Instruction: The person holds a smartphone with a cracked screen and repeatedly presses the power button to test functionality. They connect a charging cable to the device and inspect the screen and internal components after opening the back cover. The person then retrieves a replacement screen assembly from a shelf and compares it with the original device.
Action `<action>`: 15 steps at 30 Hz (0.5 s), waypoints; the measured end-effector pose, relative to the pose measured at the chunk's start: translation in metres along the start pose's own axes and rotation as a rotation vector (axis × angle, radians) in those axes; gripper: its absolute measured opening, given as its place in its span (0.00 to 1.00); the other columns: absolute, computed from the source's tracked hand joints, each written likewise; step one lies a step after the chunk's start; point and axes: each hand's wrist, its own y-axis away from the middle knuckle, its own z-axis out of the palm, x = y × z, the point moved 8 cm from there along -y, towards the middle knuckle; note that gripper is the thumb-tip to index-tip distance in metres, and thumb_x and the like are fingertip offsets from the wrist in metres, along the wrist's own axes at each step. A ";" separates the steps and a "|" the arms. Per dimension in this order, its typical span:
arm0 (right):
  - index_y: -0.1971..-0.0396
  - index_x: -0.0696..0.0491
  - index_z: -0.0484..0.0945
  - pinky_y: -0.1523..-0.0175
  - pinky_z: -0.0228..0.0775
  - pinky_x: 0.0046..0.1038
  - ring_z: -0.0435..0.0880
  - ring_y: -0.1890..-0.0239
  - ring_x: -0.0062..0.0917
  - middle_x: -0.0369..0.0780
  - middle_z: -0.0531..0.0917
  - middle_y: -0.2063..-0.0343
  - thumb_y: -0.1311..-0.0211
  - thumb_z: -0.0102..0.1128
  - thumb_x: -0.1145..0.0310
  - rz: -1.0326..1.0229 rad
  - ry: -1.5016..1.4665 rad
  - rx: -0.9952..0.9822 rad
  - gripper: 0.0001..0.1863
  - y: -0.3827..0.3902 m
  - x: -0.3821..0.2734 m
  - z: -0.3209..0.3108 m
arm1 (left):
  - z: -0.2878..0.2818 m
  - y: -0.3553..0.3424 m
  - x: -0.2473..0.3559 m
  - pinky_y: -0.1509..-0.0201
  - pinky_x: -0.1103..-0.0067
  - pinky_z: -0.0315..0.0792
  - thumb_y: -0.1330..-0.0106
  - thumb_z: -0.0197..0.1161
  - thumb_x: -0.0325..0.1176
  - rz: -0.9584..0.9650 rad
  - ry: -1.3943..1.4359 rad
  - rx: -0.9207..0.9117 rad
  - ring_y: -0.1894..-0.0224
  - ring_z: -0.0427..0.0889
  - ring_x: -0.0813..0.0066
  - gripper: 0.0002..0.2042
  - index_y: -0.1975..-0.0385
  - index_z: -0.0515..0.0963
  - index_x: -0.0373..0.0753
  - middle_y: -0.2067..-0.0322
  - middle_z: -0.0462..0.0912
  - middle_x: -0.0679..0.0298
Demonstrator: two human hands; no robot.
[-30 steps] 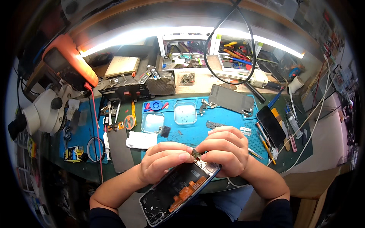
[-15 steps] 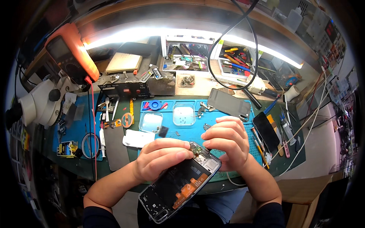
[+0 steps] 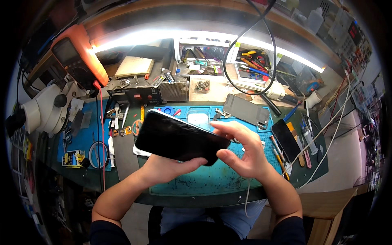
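Phone (image 3: 179, 136) flipped since the earlier frame, its dark screen now facing up.
Left hand (image 3: 165, 168) clasps its near edge, thumb on the screen; right hand (image 3: 248, 153) curves half-open around the right end, contact unclear. It is held above the blue mat (image 3: 192, 181). At far left, pale lettering on a black box (image 3: 136, 96) is too small to read; an orange meter (image 3: 83, 61) stands to its left.

I count hands: two, left hand (image 3: 167, 168) and right hand (image 3: 248, 150). Black-screened phones: two, the held phone (image 3: 179, 139) and the bench phone (image 3: 286, 136). Blue mats: two, side mat (image 3: 84, 141) and middle mat (image 3: 196, 179). Grey panel (image 3: 245, 111) by the middle mat's far edge: one. Orange meter (image 3: 77, 57): one. Light strip (image 3: 196, 36): one.
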 end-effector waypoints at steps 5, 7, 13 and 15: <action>0.51 0.60 0.77 0.59 0.75 0.22 0.81 0.64 0.16 0.38 0.84 0.61 0.34 0.61 0.70 0.375 -0.307 -0.241 0.15 0.015 0.033 0.025 | 0.014 -0.001 -0.016 0.57 0.79 0.79 0.40 0.70 0.29 -0.185 0.204 -0.139 0.58 0.82 0.78 0.21 0.48 0.74 0.34 0.59 0.82 0.62; 0.51 0.60 0.76 0.55 0.76 0.23 0.82 0.63 0.17 0.37 0.83 0.60 0.33 0.60 0.70 0.541 -0.622 -0.151 0.14 0.021 0.041 0.028 | 0.013 -0.003 -0.014 0.60 0.79 0.81 0.39 0.70 0.30 -0.240 0.343 -0.095 0.56 0.82 0.75 0.23 0.46 0.71 0.33 0.57 0.81 0.60; 0.50 0.59 0.72 0.44 0.72 0.25 0.79 0.52 0.18 0.38 0.80 0.55 0.32 0.58 0.72 0.622 -0.813 0.044 0.14 0.024 0.059 0.034 | 0.010 -0.003 -0.032 0.46 0.75 0.76 0.36 0.69 0.33 -0.238 0.450 0.019 0.51 0.81 0.75 0.27 0.41 0.66 0.32 0.50 0.80 0.59; 0.50 0.58 0.72 0.45 0.73 0.25 0.79 0.53 0.18 0.37 0.80 0.56 0.32 0.59 0.72 0.588 -0.781 0.054 0.14 0.024 0.060 0.034 | 0.014 -0.001 -0.032 0.46 0.77 0.75 0.36 0.69 0.32 -0.279 0.428 0.005 0.50 0.80 0.78 0.24 0.43 0.69 0.33 0.51 0.80 0.62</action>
